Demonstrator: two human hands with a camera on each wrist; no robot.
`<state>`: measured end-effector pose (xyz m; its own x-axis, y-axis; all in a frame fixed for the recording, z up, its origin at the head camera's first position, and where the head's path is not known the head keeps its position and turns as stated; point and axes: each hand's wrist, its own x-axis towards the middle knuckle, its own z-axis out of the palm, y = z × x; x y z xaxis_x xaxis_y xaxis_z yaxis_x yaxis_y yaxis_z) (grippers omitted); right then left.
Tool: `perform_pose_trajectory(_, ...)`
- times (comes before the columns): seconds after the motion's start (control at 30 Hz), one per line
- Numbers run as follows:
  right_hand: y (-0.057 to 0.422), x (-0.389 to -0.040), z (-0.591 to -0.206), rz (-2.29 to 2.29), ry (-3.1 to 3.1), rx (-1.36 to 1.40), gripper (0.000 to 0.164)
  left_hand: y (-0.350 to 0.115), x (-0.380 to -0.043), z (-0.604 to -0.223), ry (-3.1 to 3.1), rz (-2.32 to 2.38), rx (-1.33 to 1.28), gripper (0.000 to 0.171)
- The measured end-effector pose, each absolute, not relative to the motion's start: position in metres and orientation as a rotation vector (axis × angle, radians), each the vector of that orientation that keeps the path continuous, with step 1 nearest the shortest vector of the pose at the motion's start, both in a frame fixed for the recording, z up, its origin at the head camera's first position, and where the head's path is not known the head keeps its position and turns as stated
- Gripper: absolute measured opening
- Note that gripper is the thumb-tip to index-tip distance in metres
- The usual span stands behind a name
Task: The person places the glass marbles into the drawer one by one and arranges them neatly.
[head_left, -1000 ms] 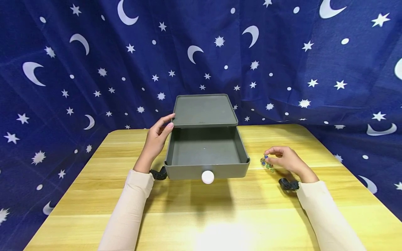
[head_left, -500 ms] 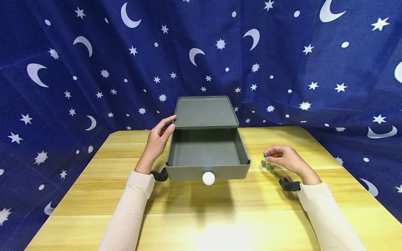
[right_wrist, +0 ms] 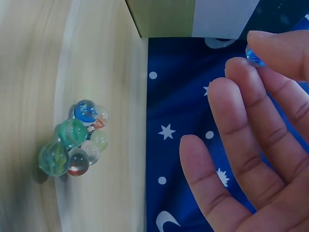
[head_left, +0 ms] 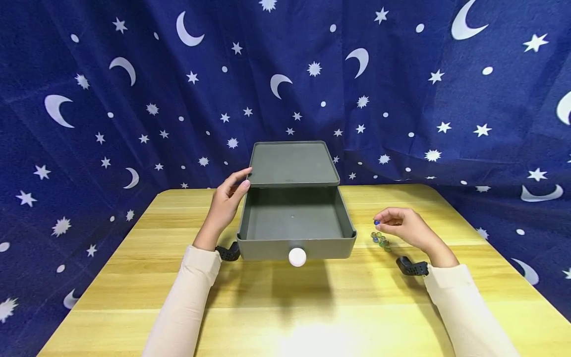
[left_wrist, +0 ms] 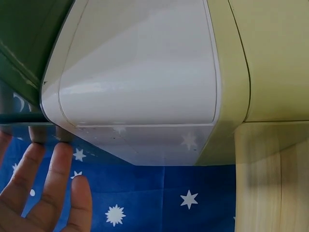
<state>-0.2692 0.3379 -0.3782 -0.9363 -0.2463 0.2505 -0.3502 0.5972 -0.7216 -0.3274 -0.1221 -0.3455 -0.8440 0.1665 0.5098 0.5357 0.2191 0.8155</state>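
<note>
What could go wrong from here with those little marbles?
The right hand pinches a blue marble between thumb and finger, so it might slip out and roll away. The other marbles sit clustered on the wooden table with nothing visible around them, so a nudge could scatter them. The drawer stands pulled out, so it might get bumped in passing.
</note>
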Motion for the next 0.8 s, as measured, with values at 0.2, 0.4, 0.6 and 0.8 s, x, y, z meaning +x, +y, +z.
perform_pose_trajectory(0.2,0.334,-0.267,-0.375,1.282,-2.685,0.505,0.016,-0.122,-0.327,-0.346,-2.188,-1.650,-0.654,0.042)
perform_pose_trajectory(0.4,0.332,-0.264,-0.373,1.281,-2.626,0.575,0.015,-0.121,-0.327,-0.347,-2.192,-1.661,-0.658,0.042)
perform_pose_trajectory(0.6,0.327,-0.260,-0.367,1.277,-2.579,0.626,0.016,-0.122,-0.327,-0.346,-2.199,-1.648,-0.656,0.042)
perform_pose_trajectory(0.8,0.320,-0.259,-0.360,1.260,-2.549,0.662,0.015,-0.122,-0.326,-0.346,-2.196,-1.637,-0.654,0.042)
